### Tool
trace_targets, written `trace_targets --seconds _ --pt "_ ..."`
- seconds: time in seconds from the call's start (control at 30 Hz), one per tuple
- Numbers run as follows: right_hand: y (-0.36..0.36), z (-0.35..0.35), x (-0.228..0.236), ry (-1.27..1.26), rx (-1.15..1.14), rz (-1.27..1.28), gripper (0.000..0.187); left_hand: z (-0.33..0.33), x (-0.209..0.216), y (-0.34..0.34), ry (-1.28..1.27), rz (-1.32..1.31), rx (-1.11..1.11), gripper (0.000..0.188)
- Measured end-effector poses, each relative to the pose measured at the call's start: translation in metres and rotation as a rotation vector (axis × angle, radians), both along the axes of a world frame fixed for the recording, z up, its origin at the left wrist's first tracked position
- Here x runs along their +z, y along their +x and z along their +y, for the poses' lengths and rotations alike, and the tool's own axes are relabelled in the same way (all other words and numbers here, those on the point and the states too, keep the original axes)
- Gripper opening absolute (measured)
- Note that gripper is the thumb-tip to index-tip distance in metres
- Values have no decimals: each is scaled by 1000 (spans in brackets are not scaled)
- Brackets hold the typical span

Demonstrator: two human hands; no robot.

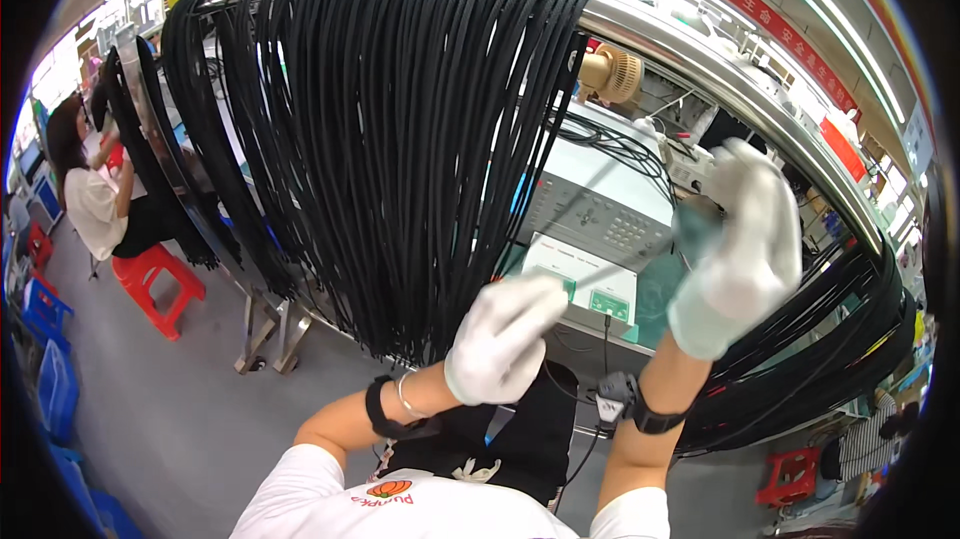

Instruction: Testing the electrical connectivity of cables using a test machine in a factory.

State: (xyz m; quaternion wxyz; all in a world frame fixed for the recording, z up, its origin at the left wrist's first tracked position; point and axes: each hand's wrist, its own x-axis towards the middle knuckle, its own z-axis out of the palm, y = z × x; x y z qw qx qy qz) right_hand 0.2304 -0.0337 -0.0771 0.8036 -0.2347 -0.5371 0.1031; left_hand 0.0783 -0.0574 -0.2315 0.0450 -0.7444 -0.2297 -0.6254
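Observation:
My left hand (505,339), in a white glove, is raised in front of the lower end of a big bundle of black cables (380,139). Its fingers are bent and pressed together; what they grip, if anything, is not clear. A thin, dark, blurred streak runs from near these fingertips toward my right hand (745,249). That hand, gloved as well, is lifted higher on the right, its fingers smeared by motion. Between and behind both hands stand a white test box (580,276) with green panels and a grey instrument (590,217) with a keypad.
The cables hang over a metal rail (680,51). More black cables (820,339) droop at the right. Behind the rail are a beige fan (612,74) and a power strip (690,171). At the left, a person (95,189) sits on a red stool (160,284) near blue bins (57,389).

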Motion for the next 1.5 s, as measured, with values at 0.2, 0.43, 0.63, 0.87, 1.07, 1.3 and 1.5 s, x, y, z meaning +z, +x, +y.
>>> trace_targets --seconds 0.2,0.43,0.63,0.87,1.07,1.3,1.5 --pt "32 38 -61 -111 -29 74 56 64 -7 49 -481 -154 -296 50" --pt "12 28 -206 -853 742 71 23 -11 -130 36 -750 -140 43 36" --pt "12 -23 -270 -1069 719 24 32 2 -230 27 -2112 -1461 -802 65" --pt "38 -73 -274 -824 857 -822 38 48 -255 33 -1864 -1441 -527 25" --pt "32 -58 -279 -833 204 -810 26 1 -176 28 -1594 -1006 -494 34" --pt "6 -21 -259 -1199 333 -386 24 -9 -136 37 -917 -284 -132 43" --pt "49 -27 -218 -893 172 -213 17 4 -117 40 -1385 -808 -472 28"
